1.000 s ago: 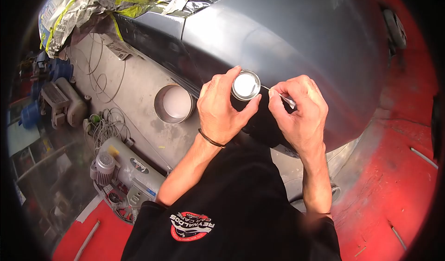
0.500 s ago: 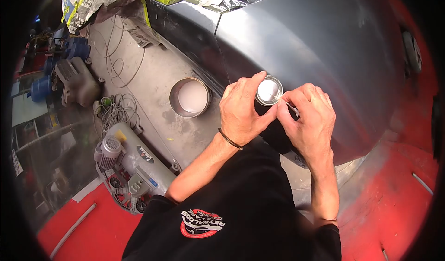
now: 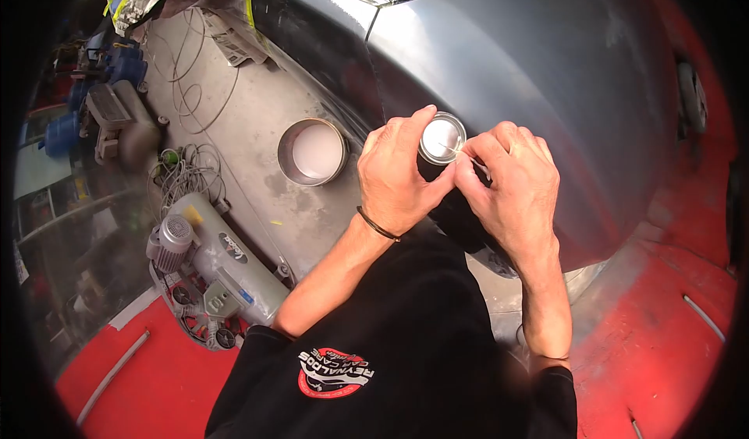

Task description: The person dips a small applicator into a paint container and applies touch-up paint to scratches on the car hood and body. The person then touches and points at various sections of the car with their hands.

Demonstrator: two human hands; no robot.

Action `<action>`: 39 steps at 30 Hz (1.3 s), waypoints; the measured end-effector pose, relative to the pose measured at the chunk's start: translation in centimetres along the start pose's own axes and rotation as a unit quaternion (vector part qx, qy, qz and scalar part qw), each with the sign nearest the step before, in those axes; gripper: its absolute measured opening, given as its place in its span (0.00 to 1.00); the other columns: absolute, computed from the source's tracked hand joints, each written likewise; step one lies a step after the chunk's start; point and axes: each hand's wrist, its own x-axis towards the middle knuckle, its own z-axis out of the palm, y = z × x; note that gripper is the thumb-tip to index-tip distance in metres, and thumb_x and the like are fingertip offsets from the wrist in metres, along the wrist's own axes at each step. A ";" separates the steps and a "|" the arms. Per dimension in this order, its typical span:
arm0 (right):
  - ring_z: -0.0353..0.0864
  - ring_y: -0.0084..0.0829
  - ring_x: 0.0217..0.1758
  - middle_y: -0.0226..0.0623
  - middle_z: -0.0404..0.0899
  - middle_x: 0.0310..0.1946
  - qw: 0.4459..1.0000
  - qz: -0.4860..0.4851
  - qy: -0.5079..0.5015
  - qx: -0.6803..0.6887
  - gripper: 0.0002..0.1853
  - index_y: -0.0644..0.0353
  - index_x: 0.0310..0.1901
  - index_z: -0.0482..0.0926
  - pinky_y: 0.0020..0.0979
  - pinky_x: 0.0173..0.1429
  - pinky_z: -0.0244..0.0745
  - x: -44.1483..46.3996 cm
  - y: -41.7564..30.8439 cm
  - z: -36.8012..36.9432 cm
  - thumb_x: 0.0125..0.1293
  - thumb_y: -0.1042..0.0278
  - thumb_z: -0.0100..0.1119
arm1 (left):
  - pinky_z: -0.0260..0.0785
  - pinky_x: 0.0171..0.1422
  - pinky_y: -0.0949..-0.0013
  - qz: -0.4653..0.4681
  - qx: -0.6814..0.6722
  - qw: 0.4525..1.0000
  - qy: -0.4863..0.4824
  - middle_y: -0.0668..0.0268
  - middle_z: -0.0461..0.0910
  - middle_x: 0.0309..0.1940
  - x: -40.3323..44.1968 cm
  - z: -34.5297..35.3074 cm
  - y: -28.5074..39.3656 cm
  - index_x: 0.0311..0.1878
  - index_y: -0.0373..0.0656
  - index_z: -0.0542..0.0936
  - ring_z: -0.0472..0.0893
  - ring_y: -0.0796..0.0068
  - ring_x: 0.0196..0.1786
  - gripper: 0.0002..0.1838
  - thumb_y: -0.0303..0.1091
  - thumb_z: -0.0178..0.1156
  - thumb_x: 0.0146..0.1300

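My left hand [image 3: 396, 175] is wrapped round a small round metal can [image 3: 442, 137] with pale, shiny contents or bottom. The can is held in front of the dark car panel [image 3: 523, 72], its open top turned toward me. With thumb and forefinger, my right hand [image 3: 513, 185] pinches a thin pale stick [image 3: 449, 149] at the can's right rim. The stick's tip reaches over the can's mouth; I cannot tell whether it touches the contents. Both thumbs are close together below the rim.
A bucket [image 3: 286, 157] of whitish liquid stands on the concrete floor left of my hands. Farther left are an air compressor [image 3: 234, 256], a coiled cable [image 3: 183, 185] and blue containers [image 3: 62, 135]. Newspaper and plastic masking [image 3: 160, 2] cover part of the car.
Both hands and the can sit slightly farther left and higher in view, as the surroundings shift too. The thin stick now shows across the can's mouth.
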 end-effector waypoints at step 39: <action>0.85 0.32 0.38 0.36 0.87 0.36 0.956 0.174 0.177 0.159 0.07 0.64 0.41 0.89 0.36 0.47 0.81 2.8 11.8 3.6 0.71 0.68 0.74 | 0.81 0.57 0.60 -0.037 0.022 0.996 -0.079 0.57 0.88 0.47 -1.3 -0.7 2.5 0.70 0.35 0.85 0.87 0.61 0.48 0.38 0.33 0.88 0.55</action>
